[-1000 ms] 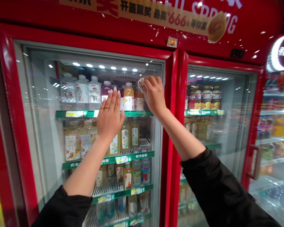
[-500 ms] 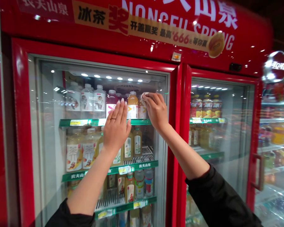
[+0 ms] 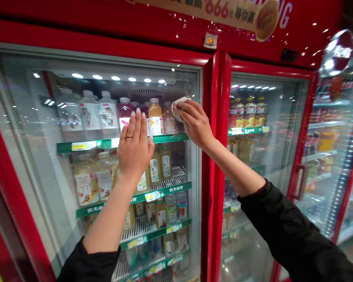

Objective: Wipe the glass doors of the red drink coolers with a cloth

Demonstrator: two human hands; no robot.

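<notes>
Rightward across the glass (image 3: 26,164), the right hand (image 3: 195,121) has shifted with its white cloth (image 3: 175,105), which now sits nearer the right edge of the left door (image 3: 209,164) than half a second ago. The view has tipped down, so less of the banner (image 3: 220,11) shows along the top of the red cooler (image 3: 153,29), while the left hand (image 3: 135,150) keeps its place over the same bottles.

The right hand has its fingers bunched over the cloth, gripping it against the pane below the door's upper right corner; part of the cloth shows past the fingertips, and its underside is hidden. The left hand is flat, its fingers straight and close together and its thumb slightly apart, apparently palm to the glass, left of the cloth. A thin dark ring (image 3: 128,137) circles one finger. Both arms wear black sleeves (image 3: 285,227).

Behind the pane, the top shelf's green front strip (image 3: 170,138) runs below white-labelled bottles (image 3: 106,113), a purple bottle (image 3: 124,107) partly covered by the left hand, and an orange bottle (image 3: 155,122) between the two hands. Above the door's upper right corner is a lit switch (image 3: 210,40). The right door (image 3: 224,164) stands alongside, its handle (image 3: 300,182) near its right edge.
</notes>
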